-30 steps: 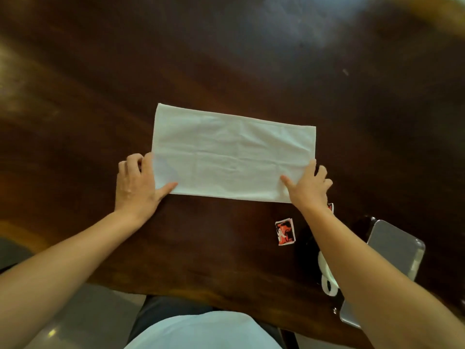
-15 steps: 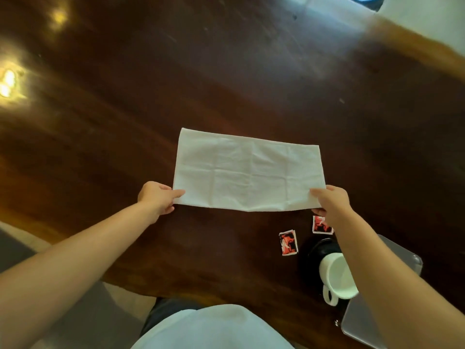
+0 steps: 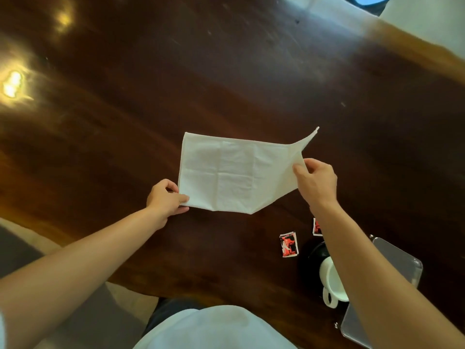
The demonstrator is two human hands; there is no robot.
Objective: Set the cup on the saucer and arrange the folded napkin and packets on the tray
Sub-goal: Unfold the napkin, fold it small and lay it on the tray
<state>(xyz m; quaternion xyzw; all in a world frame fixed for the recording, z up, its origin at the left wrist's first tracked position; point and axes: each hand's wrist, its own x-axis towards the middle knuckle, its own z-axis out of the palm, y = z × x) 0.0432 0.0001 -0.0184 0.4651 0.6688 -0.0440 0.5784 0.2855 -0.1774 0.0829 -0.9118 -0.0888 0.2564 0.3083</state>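
1. Surface: dark polished wooden table (image 3: 251,71), with light glare at its left.
2. White cloth napkin (image 3: 226,172) lies at centre, its right end raised off the wood.
3. Left hand (image 3: 163,197) pinches the near-left corner; right hand (image 3: 315,182) pinches the lifted right edge.
4. Two red packets (image 3: 288,244) lie on the table near the right forearm, one partly hidden.
5. White cup (image 3: 331,283) sits on a black saucer (image 3: 314,253), beside the grey tray (image 3: 397,258).

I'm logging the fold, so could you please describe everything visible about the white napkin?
The napkin is a white, creased cloth rectangle, lying mostly flat on the dark wooden table. The left hand pinches its near left corner. The right hand lifts its right end, so that side tilts upward with the far corner pointing up.
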